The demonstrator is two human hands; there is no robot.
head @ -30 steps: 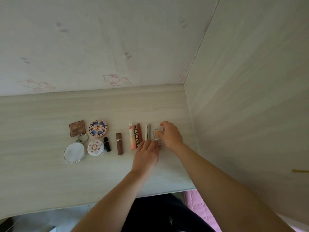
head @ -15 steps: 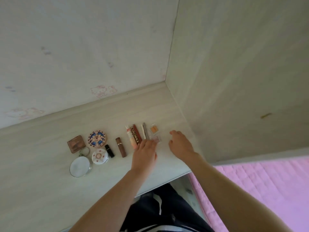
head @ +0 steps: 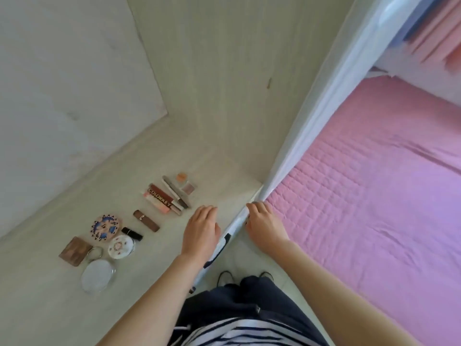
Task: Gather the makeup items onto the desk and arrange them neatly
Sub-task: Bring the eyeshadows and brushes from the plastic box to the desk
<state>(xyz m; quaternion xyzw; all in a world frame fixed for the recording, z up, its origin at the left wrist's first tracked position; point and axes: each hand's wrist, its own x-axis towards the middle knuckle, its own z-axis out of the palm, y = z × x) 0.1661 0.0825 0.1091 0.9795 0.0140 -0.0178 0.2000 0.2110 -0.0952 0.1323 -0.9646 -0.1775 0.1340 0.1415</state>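
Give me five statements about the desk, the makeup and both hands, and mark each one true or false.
1. Both hands are empty. True: the left hand and the right hand hold nothing, fingers relaxed.
2. The COLORKEY tube lies beside other slim tubes. True.
3. The round mirror lies on the pink bedding. False: it lies on the desk; the pink bedding carries no makeup.
4. The left hand grips the brown lipstick. False: the brown lipstick lies apart from it, untouched.
5. The black lipstick stands upright. False: it lies flat next to the white floral compact.
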